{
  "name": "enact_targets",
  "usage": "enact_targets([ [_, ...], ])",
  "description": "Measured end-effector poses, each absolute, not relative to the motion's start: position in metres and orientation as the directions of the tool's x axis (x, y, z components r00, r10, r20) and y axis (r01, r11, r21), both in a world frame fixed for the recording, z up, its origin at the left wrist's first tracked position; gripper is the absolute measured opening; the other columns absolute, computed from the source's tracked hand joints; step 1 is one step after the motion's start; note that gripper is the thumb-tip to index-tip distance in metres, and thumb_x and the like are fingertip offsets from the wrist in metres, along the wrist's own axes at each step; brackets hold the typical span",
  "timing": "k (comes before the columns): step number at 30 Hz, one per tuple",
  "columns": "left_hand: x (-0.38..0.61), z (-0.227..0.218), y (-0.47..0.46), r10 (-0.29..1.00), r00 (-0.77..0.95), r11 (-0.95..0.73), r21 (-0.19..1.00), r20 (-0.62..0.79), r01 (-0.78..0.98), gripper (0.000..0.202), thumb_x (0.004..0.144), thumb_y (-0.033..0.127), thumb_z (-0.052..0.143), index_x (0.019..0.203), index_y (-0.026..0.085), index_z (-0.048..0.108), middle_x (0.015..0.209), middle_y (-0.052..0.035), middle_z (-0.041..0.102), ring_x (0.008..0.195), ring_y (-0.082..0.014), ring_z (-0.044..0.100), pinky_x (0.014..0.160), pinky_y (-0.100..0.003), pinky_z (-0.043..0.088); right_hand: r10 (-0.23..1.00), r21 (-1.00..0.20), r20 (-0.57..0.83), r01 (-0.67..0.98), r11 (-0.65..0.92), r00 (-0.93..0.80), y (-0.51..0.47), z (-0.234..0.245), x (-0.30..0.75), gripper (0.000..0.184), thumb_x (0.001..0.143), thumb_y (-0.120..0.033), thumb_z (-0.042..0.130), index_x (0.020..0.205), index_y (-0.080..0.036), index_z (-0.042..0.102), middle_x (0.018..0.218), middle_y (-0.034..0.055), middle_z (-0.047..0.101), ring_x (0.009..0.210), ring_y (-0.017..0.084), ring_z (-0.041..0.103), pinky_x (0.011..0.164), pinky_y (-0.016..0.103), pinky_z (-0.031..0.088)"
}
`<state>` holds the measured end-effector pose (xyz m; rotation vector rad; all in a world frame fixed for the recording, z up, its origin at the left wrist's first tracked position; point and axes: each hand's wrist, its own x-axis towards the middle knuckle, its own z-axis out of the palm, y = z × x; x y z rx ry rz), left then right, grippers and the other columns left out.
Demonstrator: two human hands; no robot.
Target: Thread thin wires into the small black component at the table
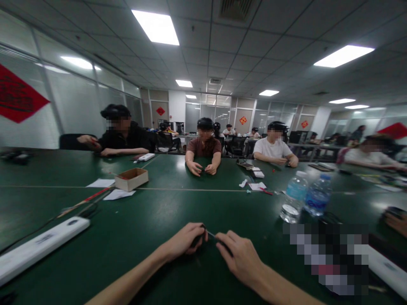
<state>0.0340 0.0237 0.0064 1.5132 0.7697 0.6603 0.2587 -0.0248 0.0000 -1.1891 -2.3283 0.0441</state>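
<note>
Dark green table (178, 212) spans 9 to 3 o'clock, a pale seam (190, 189) crossing it ahead; bare surface lies open directly before the hands. Seated co-workers (203, 148) line the far edge at 11 to 1 o'clock. White power strips sit at 8 o'clock (43, 250) and 4 o'clock (389, 269); a mosaic blur (327, 258) hides the table near 4 o'clock. Two water bottles (307, 195) stand at 1 o'clock, cardboard box (131, 179) at 11 o'clock, both well apart from the hands. Left hand (187, 242) and right hand (240, 263) are close together, curled on a small dark object (199, 239) with a thin pale shaft (211, 234), held between them above the table; its kind is too small to tell.
</note>
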Motion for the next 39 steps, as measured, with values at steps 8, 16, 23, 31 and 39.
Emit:
enact_targets([
  [8,0.04,0.001,0.021,0.859,0.511,-0.152,0.953,-0.003,0.261,0.039,0.09,0.045,0.033,0.088,0.014,0.058,0.059,0.0035,0.044,0.042,-0.009,0.037,0.039,-0.019,0.026,0.757,-0.225,0.428,0.753,0.618,-0.494,-0.026,0.002,0.259,0.026,0.096,-0.026,0.043,0.119,-0.025,0.054,0.092,0.0035,0.057,0.074,0.015,0.057,0.066,0.025,0.044],
  [16,0.046,0.011,0.01,0.889,0.393,-0.415,0.779,0.236,0.471,0.038,0.095,0.038,0.031,0.078,0.017,0.058,0.071,0.0008,0.056,0.067,-0.0132,0.052,0.062,-0.022,0.036,0.756,-0.217,0.437,0.759,0.614,-0.487,-0.026,0.001,0.257,0.026,0.096,-0.025,0.043,0.119,-0.024,0.054,0.092,0.0043,0.058,0.073,0.015,0.058,0.067,0.025,0.045],
  [23,0.047,0.011,0.01,0.879,0.403,-0.444,0.743,0.254,0.501,0.037,0.096,0.036,0.031,0.079,0.018,0.059,0.074,0.0011,0.058,0.071,-0.0133,0.053,0.066,-0.023,0.035,0.761,-0.218,0.435,0.763,0.608,-0.482,-0.026,-0.001,0.259,0.026,0.096,-0.025,0.043,0.119,-0.024,0.055,0.093,0.0043,0.058,0.076,0.016,0.059,0.068,0.026,0.045],
  [31,0.046,0.015,0.007,0.884,0.412,-0.42,0.759,0.219,0.497,0.039,0.097,0.04,0.029,0.084,0.017,0.058,0.078,-0.0008,0.061,0.071,-0.0141,0.054,0.066,-0.023,0.037,0.762,-0.222,0.424,0.76,0.611,-0.489,-0.027,0.003,0.258,0.025,0.096,-0.026,0.043,0.118,-0.024,0.055,0.092,0.0042,0.058,0.073,0.015,0.058,0.066,0.025,0.045],
  [39,0.047,0.013,0.007,0.885,0.418,-0.41,0.771,0.207,0.487,0.039,0.096,0.041,0.03,0.084,0.017,0.058,0.08,-0.0016,0.062,0.072,-0.0149,0.056,0.069,-0.024,0.038,0.75,-0.207,0.436,0.756,0.621,-0.497,-0.027,0.002,0.259,0.026,0.095,-0.025,0.044,0.118,-0.023,0.056,0.09,0.0047,0.059,0.073,0.015,0.058,0.067,0.025,0.045],
])
